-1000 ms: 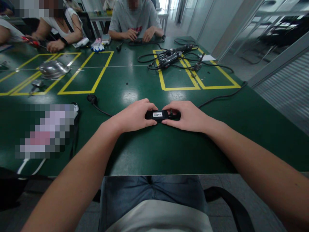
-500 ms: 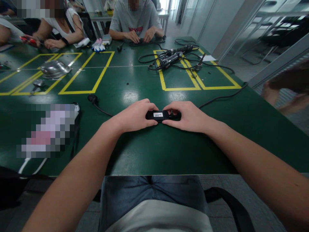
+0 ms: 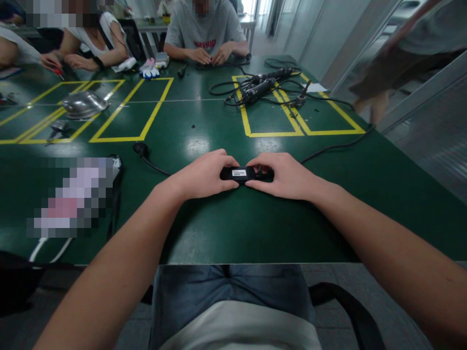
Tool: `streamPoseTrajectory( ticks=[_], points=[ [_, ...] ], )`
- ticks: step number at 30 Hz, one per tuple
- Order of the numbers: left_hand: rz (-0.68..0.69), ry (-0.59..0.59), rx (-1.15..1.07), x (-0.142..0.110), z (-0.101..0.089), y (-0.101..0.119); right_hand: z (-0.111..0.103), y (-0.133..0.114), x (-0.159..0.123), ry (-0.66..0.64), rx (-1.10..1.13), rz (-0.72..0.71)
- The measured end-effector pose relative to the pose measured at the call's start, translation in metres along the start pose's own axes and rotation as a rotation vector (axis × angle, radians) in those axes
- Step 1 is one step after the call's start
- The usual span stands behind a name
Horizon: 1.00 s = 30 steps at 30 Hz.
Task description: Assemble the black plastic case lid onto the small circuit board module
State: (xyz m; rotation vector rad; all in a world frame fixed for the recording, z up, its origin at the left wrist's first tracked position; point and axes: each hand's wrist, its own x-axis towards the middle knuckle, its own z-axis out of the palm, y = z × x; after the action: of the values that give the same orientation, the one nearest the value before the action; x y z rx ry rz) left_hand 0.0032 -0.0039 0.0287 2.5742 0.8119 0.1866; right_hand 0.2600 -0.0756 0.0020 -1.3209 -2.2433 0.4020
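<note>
A small black in-line power box [image 3: 239, 173] with a white label lies just above the green table [image 3: 233, 228] or on it; I cannot tell which. My left hand [image 3: 206, 174] is closed round its left end, thumb on the near side and fingers on the far side. At its right end my right hand [image 3: 282, 175] is closed in a pinch, with a short black cord end [image 3: 264, 175] partly hidden under the palm. A black cord runs left to a mains plug [image 3: 140, 148]; another black cord [image 3: 332, 147] leads off to the right.
Left of my arm lies a blurred-out pale item [image 3: 73, 199] with white straps. Farther off are a metal bowl [image 3: 83, 104], a small metal part [image 3: 57, 129], yellow tape outlines and black corded tools [image 3: 259, 90]. Co-workers [image 3: 206, 36] sit across the table; another person [image 3: 408, 53] stands at right.
My hands and the black box stay in place. At the right, a person has shifted inward beside the table's far corner. The co-workers' hands across the table have moved slightly.
</note>
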Motion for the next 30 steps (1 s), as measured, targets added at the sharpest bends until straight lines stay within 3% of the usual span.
streamPoseTrajectory(
  ticks=[30],
  points=[
    [-0.023, -0.005, 0.013, 0.0001, 0.0005, 0.0028, 0.0009, 0.0014, 0.0002, -0.001, -0.006, -0.014]
  ],
)
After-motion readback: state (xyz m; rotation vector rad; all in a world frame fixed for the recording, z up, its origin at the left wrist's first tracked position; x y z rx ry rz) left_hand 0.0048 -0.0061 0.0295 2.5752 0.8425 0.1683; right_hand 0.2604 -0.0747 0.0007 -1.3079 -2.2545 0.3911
